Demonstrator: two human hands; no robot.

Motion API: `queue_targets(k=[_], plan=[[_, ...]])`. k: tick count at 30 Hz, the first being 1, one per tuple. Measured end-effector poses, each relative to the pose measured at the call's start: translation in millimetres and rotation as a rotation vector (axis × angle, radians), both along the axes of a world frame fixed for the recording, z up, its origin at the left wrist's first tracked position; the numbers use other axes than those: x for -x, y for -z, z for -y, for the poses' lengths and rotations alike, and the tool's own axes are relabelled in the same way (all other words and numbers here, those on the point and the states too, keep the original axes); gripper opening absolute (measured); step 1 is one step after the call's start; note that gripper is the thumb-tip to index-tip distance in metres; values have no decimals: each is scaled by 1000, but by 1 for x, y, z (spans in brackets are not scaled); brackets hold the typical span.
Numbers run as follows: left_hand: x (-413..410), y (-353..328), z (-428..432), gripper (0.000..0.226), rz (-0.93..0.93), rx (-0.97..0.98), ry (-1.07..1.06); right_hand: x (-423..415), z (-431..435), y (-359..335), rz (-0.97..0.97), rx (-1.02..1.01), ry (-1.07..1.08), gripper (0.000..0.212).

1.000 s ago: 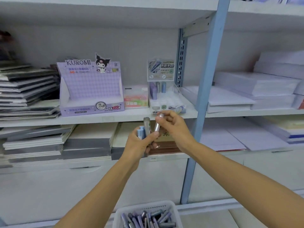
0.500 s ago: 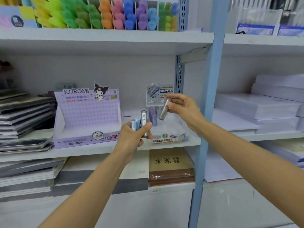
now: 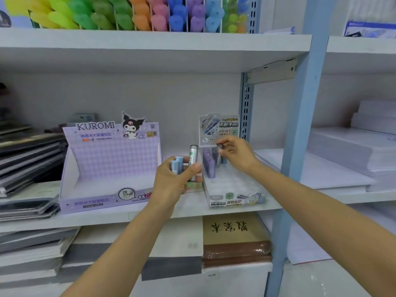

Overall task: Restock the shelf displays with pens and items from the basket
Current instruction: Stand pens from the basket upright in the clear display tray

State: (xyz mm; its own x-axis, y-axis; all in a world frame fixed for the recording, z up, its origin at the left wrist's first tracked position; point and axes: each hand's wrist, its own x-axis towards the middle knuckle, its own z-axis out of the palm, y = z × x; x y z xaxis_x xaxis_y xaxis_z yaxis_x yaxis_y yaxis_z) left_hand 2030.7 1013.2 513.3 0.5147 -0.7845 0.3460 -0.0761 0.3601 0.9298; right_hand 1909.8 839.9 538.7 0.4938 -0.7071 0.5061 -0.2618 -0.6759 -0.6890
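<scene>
My left hand (image 3: 174, 181) grips a small bunch of lead-refill tubes (image 3: 186, 159) in front of the middle shelf: two pale blue ones and one grey one standing upright. My right hand (image 3: 234, 155) reaches into the clear display tray (image 3: 233, 189) and pinches the top of a grey tube (image 3: 219, 150) at the tray's back rows. Several purple and grey tubes (image 3: 209, 165) stand in the tray's rear slots; its front slots hold nothing. The basket is out of view.
An empty purple Kuromi display box (image 3: 107, 168) stands left of the tray. Dark notebook stacks (image 3: 27, 155) lie at far left, white paper stacks (image 3: 351, 155) at right. A blue shelf upright (image 3: 300, 133) runs just right of my right arm. Coloured pens (image 3: 128, 13) fill the shelf above.
The view has tilted up, away from the basket. My right hand carried a grey tube from my left hand's bunch to the clear tray's back rows. My left hand rose slightly.
</scene>
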Motion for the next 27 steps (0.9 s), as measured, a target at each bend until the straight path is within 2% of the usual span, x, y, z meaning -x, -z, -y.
queue_targets(k=[6, 11, 13, 16, 19, 21, 23, 25, 27], plan=[[0, 5, 1, 18, 19, 3, 21, 1, 1, -4, -66, 28, -35, 26], [1, 6, 0, 19, 20, -2, 26, -3, 2, 3, -64, 166, 9, 20], [2, 5, -1, 19, 24, -2, 18, -4, 5, 5, -119, 225, 35, 14], [6, 5, -3, 20, 38, -12, 20, -1, 5, 6, -202, 239, 57, 20], [10, 5, -6, 21, 45, -20, 42, 8, -9, -3, -64, 229, 51, 24], [13, 4, -7, 18, 54, -21, 56, 15, -24, -11, 83, 134, -89, 22], [17, 2, -7, 17, 60, -21, 77, 24, -43, -17, 151, -19, -305, 22], [21, 0, -7, 14, 70, -22, 100, 32, -57, -19, 118, -125, -476, 26], [26, -2, -8, 15, 79, -20, 118, 37, -65, -20, 80, -174, -553, 30]])
